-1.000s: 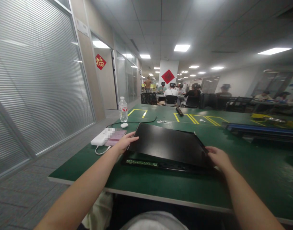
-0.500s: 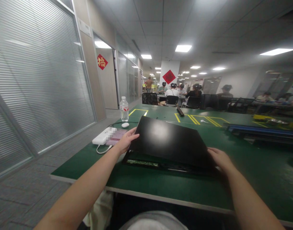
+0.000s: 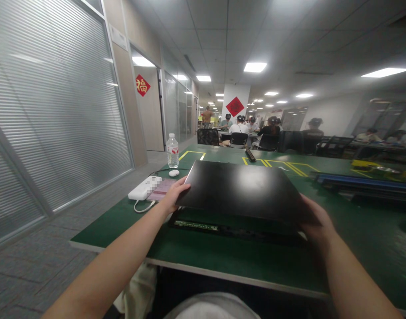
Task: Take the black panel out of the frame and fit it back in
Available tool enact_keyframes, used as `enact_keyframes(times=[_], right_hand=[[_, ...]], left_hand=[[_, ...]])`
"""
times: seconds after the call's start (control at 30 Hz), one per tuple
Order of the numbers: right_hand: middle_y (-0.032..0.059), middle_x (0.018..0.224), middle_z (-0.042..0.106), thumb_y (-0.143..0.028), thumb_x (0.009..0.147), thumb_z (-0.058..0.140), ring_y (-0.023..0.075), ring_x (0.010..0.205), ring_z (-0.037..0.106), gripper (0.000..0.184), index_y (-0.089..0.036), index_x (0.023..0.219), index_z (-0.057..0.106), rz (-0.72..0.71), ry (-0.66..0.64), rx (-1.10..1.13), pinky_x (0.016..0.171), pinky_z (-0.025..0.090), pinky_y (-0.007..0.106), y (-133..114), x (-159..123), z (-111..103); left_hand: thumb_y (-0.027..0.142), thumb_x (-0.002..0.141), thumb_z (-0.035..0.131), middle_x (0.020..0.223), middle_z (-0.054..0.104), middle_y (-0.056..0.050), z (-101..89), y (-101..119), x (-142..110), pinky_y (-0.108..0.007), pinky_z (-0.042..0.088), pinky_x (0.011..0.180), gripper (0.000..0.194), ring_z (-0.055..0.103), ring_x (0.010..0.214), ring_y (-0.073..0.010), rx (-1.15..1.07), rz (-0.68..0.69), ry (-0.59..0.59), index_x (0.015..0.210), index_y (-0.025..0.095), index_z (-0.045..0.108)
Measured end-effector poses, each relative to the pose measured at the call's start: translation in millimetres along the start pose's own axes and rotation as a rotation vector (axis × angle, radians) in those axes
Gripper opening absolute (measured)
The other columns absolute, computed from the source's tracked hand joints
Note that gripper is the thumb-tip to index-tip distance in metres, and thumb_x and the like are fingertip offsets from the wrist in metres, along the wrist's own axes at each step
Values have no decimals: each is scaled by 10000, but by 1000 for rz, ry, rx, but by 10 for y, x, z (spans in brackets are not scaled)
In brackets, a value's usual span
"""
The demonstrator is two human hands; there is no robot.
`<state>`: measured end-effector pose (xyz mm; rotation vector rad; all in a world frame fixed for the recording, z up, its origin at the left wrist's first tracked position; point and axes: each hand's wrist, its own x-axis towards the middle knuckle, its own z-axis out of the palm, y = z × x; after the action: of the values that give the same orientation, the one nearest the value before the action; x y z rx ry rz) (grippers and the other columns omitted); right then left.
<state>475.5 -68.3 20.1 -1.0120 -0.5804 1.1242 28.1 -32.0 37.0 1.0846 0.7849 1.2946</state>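
A flat, glossy black screen panel [image 3: 239, 190] is held between my two hands, tilted above the green table. My left hand [image 3: 174, 196] grips its left edge with the thumb on top. At the right edge, my right hand [image 3: 319, 221] is closed around the near corner, its fingers partly hidden and blurred. Beneath the panel's near side lies a dark frame [image 3: 236, 232] with a green circuit board strip [image 3: 196, 225] at its left. Most of that frame is covered by the panel.
Left of the panel are a white power bank [image 3: 145, 188] with a cable, a purple flat item [image 3: 161, 189], a white oval case [image 3: 174, 173] and a water bottle [image 3: 172, 151]. Long dark-blue panels [image 3: 365, 180] lie at the right. Several people sit at tables beyond.
The screen panel's right side has come up and shifted right, opening a wider gap above the frame. My right hand has moved right with it; my left hand has barely moved.
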Motion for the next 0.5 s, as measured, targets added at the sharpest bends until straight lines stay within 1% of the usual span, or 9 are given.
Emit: enact_keyframes(times=[0.07,0.17,0.23,0.3,0.33,0.37,0.43,0.5], right_hand=[[17,704,703,-184,715,707,188,565,646,147,-185,862,718,141,-8,129,509,553,294,-73,-105,39],[23,703,708,-107,716,656,178,549,648,116,-175,806,685,214,33,165,491,556,279,-142,-169,54],[25,698,706,-74,696,631,179,549,652,132,-171,780,665,225,64,177,495,561,278,-171,-163,48],[15,670,693,-59,673,620,180,537,650,140,-175,749,640,187,120,182,490,560,280,-196,-153,46],[5,652,684,-50,661,619,177,528,645,149,-178,738,628,148,161,182,484,556,275,-207,-154,50],[-4,638,675,-41,654,619,172,521,641,160,-180,733,619,103,207,186,479,551,267,-218,-161,60],[-6,636,669,-32,659,613,167,529,642,167,-175,745,615,37,279,206,492,554,265,-235,-182,90],[4,666,675,-36,681,596,172,566,656,165,-168,777,619,6,300,247,526,572,283,-243,-189,112]], left_hand=[[249,665,770,1078,771,-78,7,-4,-1,-268,522,663,711,730,834,-235,19,1,-13,1353,179,607],[315,655,770,1055,776,-85,-18,-24,28,-301,525,708,672,723,886,-267,106,10,28,1301,172,655],[387,680,743,1081,772,-97,-56,-50,68,-346,525,821,594,703,997,-298,229,40,87,1228,160,705],[456,738,683,1151,754,-105,-104,-85,113,-393,471,980,503,643,1151,-319,426,112,139,1136,156,750],[479,772,641,1185,744,-104,-128,-104,134,-401,429,1044,468,611,1205,-319,549,164,144,1092,161,766],[492,811,591,1216,733,-95,-151,-124,150,-406,398,1082,453,598,1226,-313,666,188,131,1082,176,771],[482,866,499,1224,730,-82,-192,-163,172,-406,393,1093,449,607,1213,-302,884,198,106,1079,196,773],[428,869,490,1225,726,-91,-225,-198,180,-399,421,1073,433,627,1183,-298,1074,173,74,1112,193,761]])
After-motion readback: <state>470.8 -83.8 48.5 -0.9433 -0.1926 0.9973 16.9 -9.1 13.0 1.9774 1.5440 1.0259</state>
